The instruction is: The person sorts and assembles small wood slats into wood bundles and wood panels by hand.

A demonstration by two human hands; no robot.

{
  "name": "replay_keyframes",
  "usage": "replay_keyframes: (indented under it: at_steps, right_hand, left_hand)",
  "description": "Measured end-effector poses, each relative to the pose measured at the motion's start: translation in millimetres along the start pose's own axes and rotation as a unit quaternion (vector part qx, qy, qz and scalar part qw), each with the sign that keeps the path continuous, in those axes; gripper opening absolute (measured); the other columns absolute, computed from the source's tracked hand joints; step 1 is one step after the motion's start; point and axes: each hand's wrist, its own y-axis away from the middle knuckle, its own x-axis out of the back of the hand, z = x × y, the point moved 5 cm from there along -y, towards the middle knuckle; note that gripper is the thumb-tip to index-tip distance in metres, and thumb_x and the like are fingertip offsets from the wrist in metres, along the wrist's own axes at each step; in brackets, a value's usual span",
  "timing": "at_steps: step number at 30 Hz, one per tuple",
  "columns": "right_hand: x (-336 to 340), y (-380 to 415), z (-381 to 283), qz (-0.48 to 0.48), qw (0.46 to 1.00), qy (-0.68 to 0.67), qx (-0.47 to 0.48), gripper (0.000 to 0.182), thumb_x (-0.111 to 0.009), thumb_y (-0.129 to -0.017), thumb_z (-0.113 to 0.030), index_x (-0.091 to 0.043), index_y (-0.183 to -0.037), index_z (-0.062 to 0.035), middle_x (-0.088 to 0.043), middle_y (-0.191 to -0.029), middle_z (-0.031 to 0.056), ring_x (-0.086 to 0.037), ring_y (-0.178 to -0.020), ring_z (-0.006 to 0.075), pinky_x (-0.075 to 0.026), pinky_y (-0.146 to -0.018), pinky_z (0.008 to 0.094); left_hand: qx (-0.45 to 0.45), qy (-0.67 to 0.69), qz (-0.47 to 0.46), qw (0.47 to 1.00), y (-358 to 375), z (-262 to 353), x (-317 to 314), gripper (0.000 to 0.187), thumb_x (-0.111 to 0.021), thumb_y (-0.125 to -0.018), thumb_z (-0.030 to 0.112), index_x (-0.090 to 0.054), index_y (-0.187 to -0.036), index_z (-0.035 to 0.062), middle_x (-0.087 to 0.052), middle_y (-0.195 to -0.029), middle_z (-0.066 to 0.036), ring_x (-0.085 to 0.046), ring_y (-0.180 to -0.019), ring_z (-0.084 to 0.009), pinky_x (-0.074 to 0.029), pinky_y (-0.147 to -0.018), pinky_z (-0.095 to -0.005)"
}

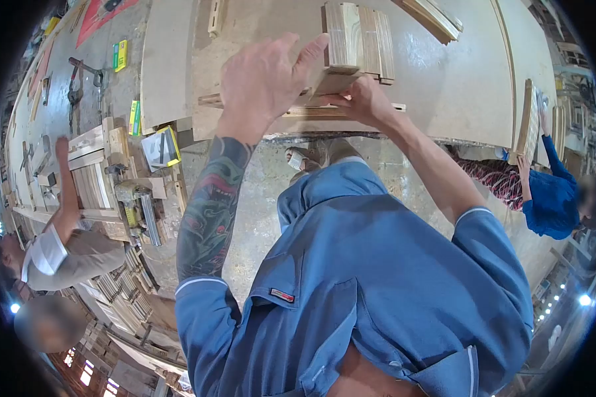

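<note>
My left hand [261, 79], on the tattooed arm, is raised over the near part of the table, fingers apart and thumb stretched toward a wooden block. My right hand [365, 100] is low at the table's near edge, its fingers against the underside or near end of a wooden piece [336, 81]; whether it grips the piece is hard to tell. Beyond it lies a stack of wooden strips [359, 40]. A long thin wooden strip [311, 112] runs along the table's near edge, below both hands.
More wooden strips [434, 18] lie farther back on the table [463, 86]. At the left, a person works beside stacked wood [89, 178], clamps [86, 79] and yellow-green boxes [120, 55]. A person in blue at the right touches a wooden bundle [528, 119].
</note>
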Motion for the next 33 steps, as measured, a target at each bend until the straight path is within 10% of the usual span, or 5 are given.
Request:
replay_keyframes:
  at_steps: [7,13,15,20,33]
  right_hand:
    - [1.1,4.0,-21.0,0.102,0.985,-0.046,0.13,0.022,-0.075,-0.083,-0.021,-0.07,-0.102,-0.0106,-0.068,-0.073,0.0132,-0.067,-0.067,0.0355,-0.053,-0.06,0.0439]
    - [-7.1,1.3,21.6,0.058,0.909,-0.411,-0.026,0.038,-0.071,-0.088,-0.025,-0.061,-0.122,-0.0121,-0.059,-0.127,0.0163,-0.057,-0.116,0.0355,-0.047,-0.093,0.0474]
    - [11.1,-20.6,49.2,-0.19,0.968,-0.017,0.163,0.045,-0.069,-0.089,-0.031,-0.058,-0.129,-0.0142,-0.061,-0.125,0.0154,-0.058,-0.115,0.036,-0.048,-0.095,0.0465]
    - [57.2,-182.6,197.9,0.07,0.985,0.136,-0.079,0.057,-0.059,-0.092,-0.048,-0.054,-0.139,-0.0169,-0.056,-0.138,0.0147,-0.05,-0.129,0.0387,-0.04,-0.108,0.0518]
    - [59.0,-134.7,249.9,0.15,0.982,0.11,-0.027,0.05,-0.048,-0.095,-0.049,-0.063,-0.126,-0.0136,-0.054,-0.141,0.0104,-0.047,-0.131,0.0388,-0.025,-0.112,0.0603]
  left_hand:
    - [-0.096,0.009,0.061,0.993,-12.0,53.5,1.1,0.056,-0.045,-0.098,0.059,-0.072,-0.109,0.0101,-0.071,-0.091,-0.015,-0.066,-0.086,-0.0367,-0.05,-0.076,-0.0452]
    - [-0.148,-0.028,-0.01,0.988,-14.5,104.4,-42.1,0.04,-0.053,-0.097,0.046,-0.068,-0.11,0.0112,-0.067,-0.092,-0.012,-0.059,-0.088,-0.0317,-0.046,-0.08,-0.0455]
    - [-0.145,-0.014,-0.05,0.988,-15.1,102.2,-44.9,0.042,-0.054,-0.097,0.047,-0.068,-0.112,0.0108,-0.066,-0.094,-0.011,-0.059,-0.092,-0.0304,-0.046,-0.084,-0.0445]
    - [-0.104,-0.002,-0.041,0.994,-11.8,103.5,-38.9,0.051,-0.056,-0.095,0.051,-0.067,-0.118,0.007,-0.066,-0.101,-0.012,-0.06,-0.1,-0.031,-0.046,-0.088,-0.043]
    - [-0.069,0.032,-0.034,0.997,-9.8,96.7,-39.6,0.061,-0.05,-0.097,0.058,-0.067,-0.118,0.0043,-0.068,-0.112,-0.017,-0.063,-0.104,-0.035,-0.047,-0.091,-0.0436]
